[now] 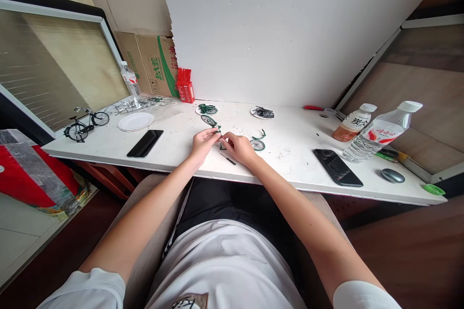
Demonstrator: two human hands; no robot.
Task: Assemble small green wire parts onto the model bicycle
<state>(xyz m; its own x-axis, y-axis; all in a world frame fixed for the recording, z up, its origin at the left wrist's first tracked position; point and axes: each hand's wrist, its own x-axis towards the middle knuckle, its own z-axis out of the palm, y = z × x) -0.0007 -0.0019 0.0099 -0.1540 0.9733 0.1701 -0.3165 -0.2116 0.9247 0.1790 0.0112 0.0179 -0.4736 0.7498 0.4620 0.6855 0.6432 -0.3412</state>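
My left hand (205, 144) is closed on a small green model bicycle frame (218, 128). A spoked wheel (208, 120) shows just beyond the fingertips and seems joined to it. My right hand (238, 147) meets the left, thumb and fingers pinched at the same piece; the exact grip is hidden. On the white table below the hands lies a thin dark tool like a small screwdriver (228, 159). Right of my right hand are a loose green wheel (257, 145) and a curved green part (260, 134).
Small plates hold green parts (208, 109) and black parts (263, 113). A black model bicycle (86, 124), white plates (136, 121) and a phone (145, 143) are left. Right are another phone (337, 167), bottles (382, 130) and a mouse (392, 175). A white board (290, 34) stands behind.
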